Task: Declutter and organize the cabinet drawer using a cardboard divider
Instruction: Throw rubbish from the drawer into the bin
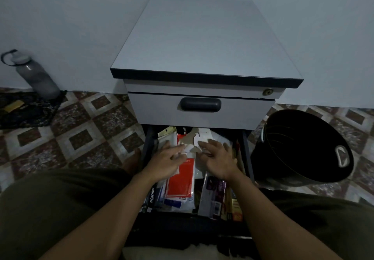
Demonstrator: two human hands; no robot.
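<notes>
Your fingers (204, 144) are lying spread and fairly flat, pinching nothing I can make out, both sets meeting at the torn cardboard scrap (189, 138) near the back of the heap, probably sifting rubbish from keepers. Your left hand (168, 159) is covering the top of the red packet (180, 180); your right hand (219, 158) is working just beside it. The drawer (149, 144) is standing pulled out beneath the cabinet (202, 37), crammed, and the black bin (303, 148) is sitting just right of it, handy for discards
</notes>
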